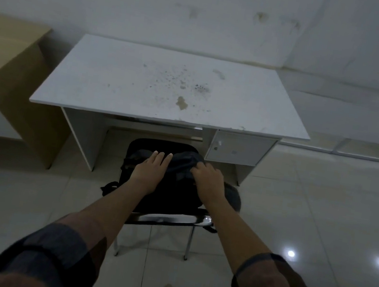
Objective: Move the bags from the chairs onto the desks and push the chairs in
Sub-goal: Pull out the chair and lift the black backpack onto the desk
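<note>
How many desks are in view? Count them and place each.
2: the white desk straight ahead behind the chair, the tan wooden desk at left, partly cut off. Others may lie outside the frame.

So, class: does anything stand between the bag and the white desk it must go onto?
Nothing visible does. The bag sits on the chair under both hands, and the white desk top just beyond it is bare, only stained.

Rolled dark plaid sleeves (54, 253), bare forearms
</note>
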